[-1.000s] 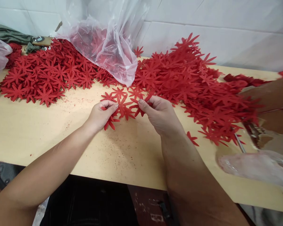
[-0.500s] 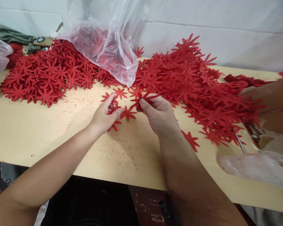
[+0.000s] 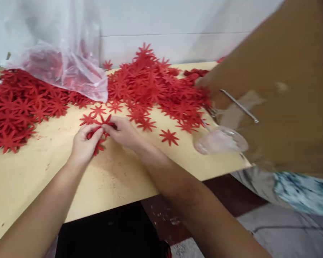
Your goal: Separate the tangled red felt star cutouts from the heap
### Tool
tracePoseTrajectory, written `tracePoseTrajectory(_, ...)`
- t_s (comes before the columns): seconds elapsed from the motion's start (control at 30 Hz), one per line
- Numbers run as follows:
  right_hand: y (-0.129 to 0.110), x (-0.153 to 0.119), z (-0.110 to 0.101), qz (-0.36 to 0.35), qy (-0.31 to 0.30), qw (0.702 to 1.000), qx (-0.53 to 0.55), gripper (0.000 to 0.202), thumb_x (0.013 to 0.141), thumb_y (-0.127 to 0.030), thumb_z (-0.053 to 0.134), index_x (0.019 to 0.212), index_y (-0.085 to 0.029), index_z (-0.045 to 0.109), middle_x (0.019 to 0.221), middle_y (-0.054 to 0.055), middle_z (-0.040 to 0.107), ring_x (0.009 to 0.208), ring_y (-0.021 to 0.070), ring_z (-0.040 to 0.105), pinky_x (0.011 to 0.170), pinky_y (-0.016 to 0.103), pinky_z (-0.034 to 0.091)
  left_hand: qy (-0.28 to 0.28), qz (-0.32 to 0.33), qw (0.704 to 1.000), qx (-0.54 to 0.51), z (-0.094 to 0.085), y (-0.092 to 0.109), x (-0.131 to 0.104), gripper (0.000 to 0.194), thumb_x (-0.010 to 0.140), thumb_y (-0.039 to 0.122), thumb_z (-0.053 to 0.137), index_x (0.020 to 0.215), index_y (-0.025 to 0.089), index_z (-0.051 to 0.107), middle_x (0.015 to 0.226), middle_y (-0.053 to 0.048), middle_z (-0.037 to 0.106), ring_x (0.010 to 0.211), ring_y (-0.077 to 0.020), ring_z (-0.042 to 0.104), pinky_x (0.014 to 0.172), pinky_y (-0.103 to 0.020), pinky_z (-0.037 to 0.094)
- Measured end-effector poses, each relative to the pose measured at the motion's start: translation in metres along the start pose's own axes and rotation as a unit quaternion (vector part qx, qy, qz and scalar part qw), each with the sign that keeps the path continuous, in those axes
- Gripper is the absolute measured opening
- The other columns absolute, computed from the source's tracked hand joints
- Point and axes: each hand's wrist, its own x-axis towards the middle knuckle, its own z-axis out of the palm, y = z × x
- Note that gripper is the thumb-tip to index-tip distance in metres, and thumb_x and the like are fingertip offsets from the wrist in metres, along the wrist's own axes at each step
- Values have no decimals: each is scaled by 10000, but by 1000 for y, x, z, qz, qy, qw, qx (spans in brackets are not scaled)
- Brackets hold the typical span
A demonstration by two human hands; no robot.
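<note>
Between my two hands is a red flower-shaped cutout (image 3: 104, 121) with narrow petals. My left hand (image 3: 84, 141) pinches its left side, thumb against fingers. From the right, my right hand (image 3: 121, 130) grips the same cutout with thumb and fingertips. Just beyond my hands lie loose red cutouts, one at the left (image 3: 87, 119) and one farther back (image 3: 98, 110). More red petals show under and beside my left fingers; whether they are held or lie on the table I cannot tell.
Heaps of red cutouts lie at the left (image 3: 13, 107) and centre back (image 3: 150, 82). A clear plastic bag (image 3: 67, 71) rests between them. A single cutout (image 3: 169, 137), a clear plastic piece (image 3: 220, 140) and a large cardboard box (image 3: 290, 89) are to the right on the wooden table (image 3: 102, 193).
My view has swung to the right, bringing the cardboard box and floor into sight. My hands, apart before, have come together at the red cutout my right hand held.
</note>
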Motion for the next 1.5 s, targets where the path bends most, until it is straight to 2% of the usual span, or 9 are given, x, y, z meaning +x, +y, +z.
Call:
tracePoseTrajectory(0.2,0,5,2,29,-33,999,-10,160,856,-285,559,934,-159,621,864,23,679,793,122,593,754,264,464,40,-23,999,0,-3,11,4,224,662,278,686,840,160,621,610,56,629,366,-77,507,329,-195,383)
tracePoseTrajectory(0.4,5,15,-23,76,113,968,-209,332,834,-401,604,954,-92,601,1042,137,639,1027,204,554,941,344,384,77,2,997,-1,-7,12,9,118,665,203,698,765,156,659,597,72,628,487,-35,502,433,-127,403)
tracePoseTrajectory(0.47,2,16,-26,43,122,976,-173,300,873,-399,544,923,-109,602,1009,108,645,1006,177,559,935,321,386,63,-4,998,-5,-5,14,8,105,670,232,694,719,156,641,543,75,600,450,-42,482,415,-140,398)
tracePoseTrajectory(0.57,-4,13,-16,6,50,999,-21,301,929,-393,426,871,-151,594,857,31,646,818,120,586,787,264,442,40,-19,999,-13,-1,17,5,157,666,290,692,686,163,602,486,82,561,366,-55,433,349,-170,368)
tracePoseTrajectory(0.67,-7,10,1,7,7,998,55,187,881,-332,529,870,-152,577,845,13,637,768,101,582,755,250,461,35,-9,999,-33,1,17,5,182,646,302,703,696,157,604,507,76,576,374,-56,446,349,-170,379)
tracePoseTrajectory(0.97,-4,16,5,42,70,991,106,106,800,-91,569,885,-150,547,877,7,612,788,88,562,780,258,487,49,6,998,-35,-3,10,17,255,577,239,753,804,151,677,593,48,654,483,-84,563,424,-182,461)
tracePoseTrajectory(1.07,-3,16,5,25,98,991,86,126,785,-84,579,886,-157,556,865,-2,603,776,89,540,806,264,478,32,-2,999,-36,-4,10,17,298,541,246,786,800,152,672,628,41,674,519,-81,589,451,-165,474)
tracePoseTrajectory(1.23,-8,13,4,1,103,990,97,131,795,-77,559,893,-161,532,887,3,598,790,87,549,822,250,477,-15,-33,999,-36,-4,13,16,414,496,312,809,845,154,652,601,41,662,390,-96,536,295,-184,356)
tracePoseTrajectory(1.5,-12,7,5,7,94,992,82,144,782,-106,558,892,-181,504,858,-1,598,784,97,560,784,254,476,-11,0,998,-69,1,8,13,331,523,304,794,745,141,612,605,24,647,492,-91,585,436,-185,444)
